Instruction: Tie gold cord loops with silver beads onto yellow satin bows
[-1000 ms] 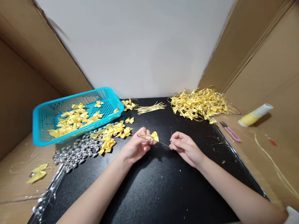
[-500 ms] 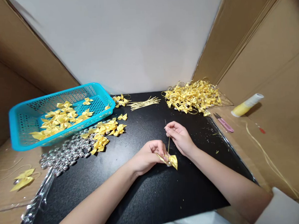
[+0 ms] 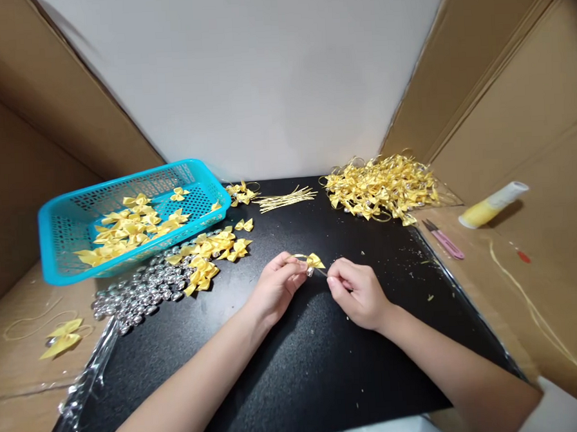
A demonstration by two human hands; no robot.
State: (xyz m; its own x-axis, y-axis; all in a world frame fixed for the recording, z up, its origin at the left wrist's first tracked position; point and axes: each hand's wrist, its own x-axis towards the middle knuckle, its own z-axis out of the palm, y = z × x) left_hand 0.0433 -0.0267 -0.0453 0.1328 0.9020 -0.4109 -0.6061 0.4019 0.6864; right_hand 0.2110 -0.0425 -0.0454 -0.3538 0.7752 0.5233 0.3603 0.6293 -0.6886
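My left hand [image 3: 278, 286] pinches a yellow ribbon bow [image 3: 315, 261] near the middle of the black table surface [image 3: 287, 377]. A silver bead [image 3: 310, 272] hangs just under the bow, and a loop of gold cord arches up beside my left fingers. To the right of the bow, my right hand [image 3: 359, 292] is closed, its fingertips on the end of a thin strand or needle that runs toward the bow. Too little of this strand shows to tell which it is.
A blue basket [image 3: 51, 254] of yellow bows stands at left, silver beads [image 3: 142, 291] and bows before it. Cut gold cords [image 3: 287, 199] lie at the back, with a pile of beaded bows [image 3: 384, 188] to their right. Pink snips [image 3: 444, 240] and a thread spool [image 3: 493, 205] are at right.
The bow has moved up and slightly left with my left hand. My right hand has come down beside it, its fingers more curled. The whole view has shifted a little.
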